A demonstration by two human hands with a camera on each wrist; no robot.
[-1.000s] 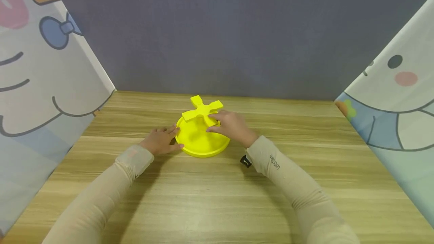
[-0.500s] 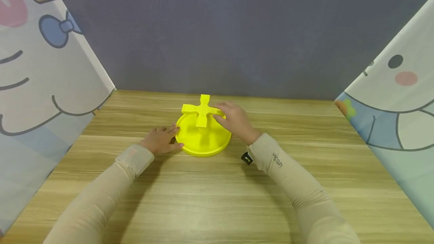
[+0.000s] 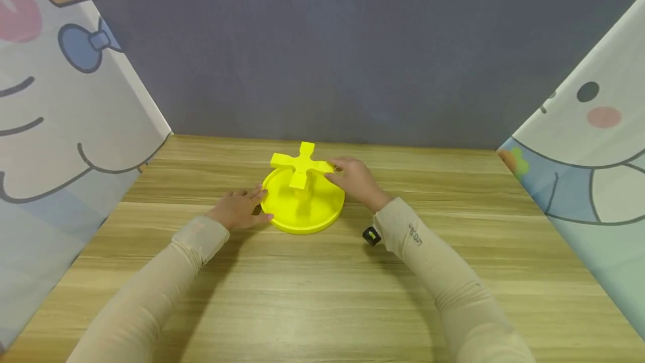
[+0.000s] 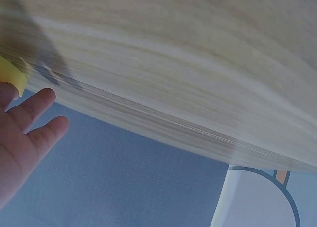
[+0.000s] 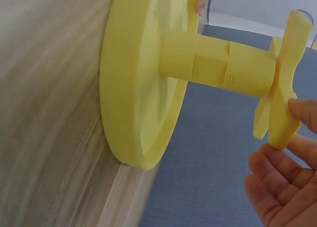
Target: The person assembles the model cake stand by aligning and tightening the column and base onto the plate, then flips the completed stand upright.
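Note:
A yellow round base (image 3: pixel 302 223) with a raised rim lies on the wooden table. From its middle rises a thick yellow post (image 5: pixel 218 63) marked 35, topped by a yellow four-armed cross handle (image 3: pixel 302 165). My right hand (image 3: pixel 355 181) pinches the cross's right arm between thumb and fingers; the right wrist view shows the thumb (image 5: pixel 304 113) on top and the fingertips under that arm. On the other side, my left hand (image 3: pixel 239 210) touches the base's left rim with extended, spread fingers. Only part of this hand and a bit of yellow rim show in the left wrist view.
The wooden table (image 3: pixel 297 307) reaches back to a dark grey panel (image 3: pixel 322 55). Cartoon-print sheets (image 3: pixel 75 99) stand at both sides. A small black device (image 3: pixel 372 236) sits at the right wrist, just above the table.
The cross has turned, so its arms stand at another angle. My right hand has shifted slightly right and pinches the right-pointing arm. The left hand stays at the rim.

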